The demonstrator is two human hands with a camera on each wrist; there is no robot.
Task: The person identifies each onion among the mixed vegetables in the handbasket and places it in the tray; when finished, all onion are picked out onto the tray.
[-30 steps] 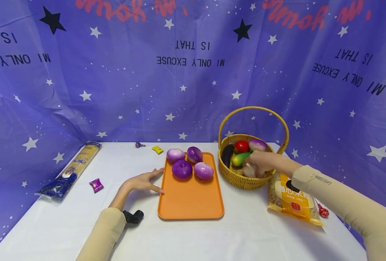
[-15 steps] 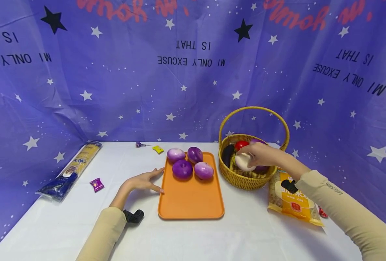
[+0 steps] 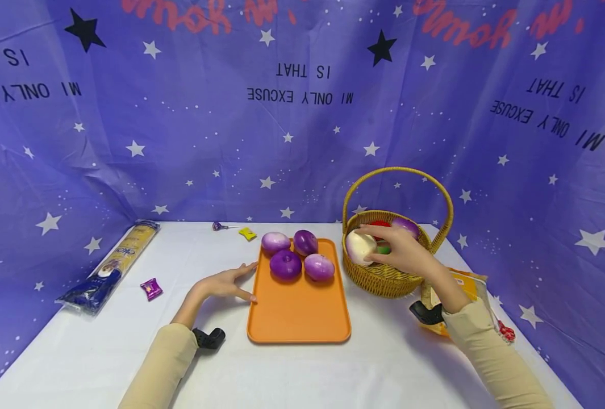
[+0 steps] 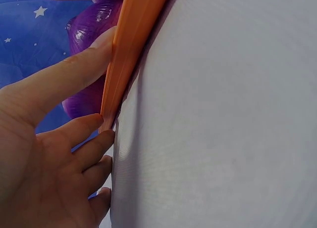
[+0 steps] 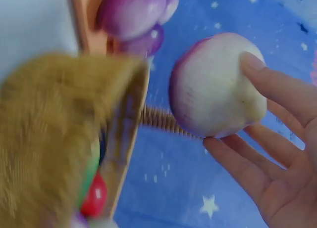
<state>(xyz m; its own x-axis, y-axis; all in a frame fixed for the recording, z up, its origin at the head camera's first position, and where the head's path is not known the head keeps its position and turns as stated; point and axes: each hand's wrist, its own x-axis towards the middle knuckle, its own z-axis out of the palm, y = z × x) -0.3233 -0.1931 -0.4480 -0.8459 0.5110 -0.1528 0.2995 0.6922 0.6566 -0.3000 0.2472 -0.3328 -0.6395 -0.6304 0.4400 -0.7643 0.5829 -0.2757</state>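
My right hand (image 3: 400, 248) holds a white-and-purple onion (image 3: 361, 247) between thumb and fingers, above the left side of a wicker basket (image 3: 384, 284). In the right wrist view the onion (image 5: 218, 84) is clear of the basket's rim. Inside the basket are a red tomato-like vegetable (image 3: 381, 228), a purple-and-white one (image 3: 405, 227) and something green, partly hidden by my hand. My left hand (image 3: 224, 284) rests with thumb and fingertips against the left edge of an orange tray (image 3: 299, 318). Several purple onions (image 3: 286, 265) lie at the tray's far end.
Right of the basket lies an orange food bag (image 3: 466, 284), partly behind my forearm, beside a red-wrapped lollipop (image 3: 507, 331). Farther left are a long pasta packet (image 3: 113, 267), a purple candy (image 3: 151, 289), a yellow candy (image 3: 247, 233) and a purple lollipop (image 3: 217, 226). The basket's tall handle (image 3: 396, 168) arches upward.
My right hand has lifted the white-and-purple onion from the basket's right part and carried it left, over the basket's left rim. The left hand stays at the tray edge.
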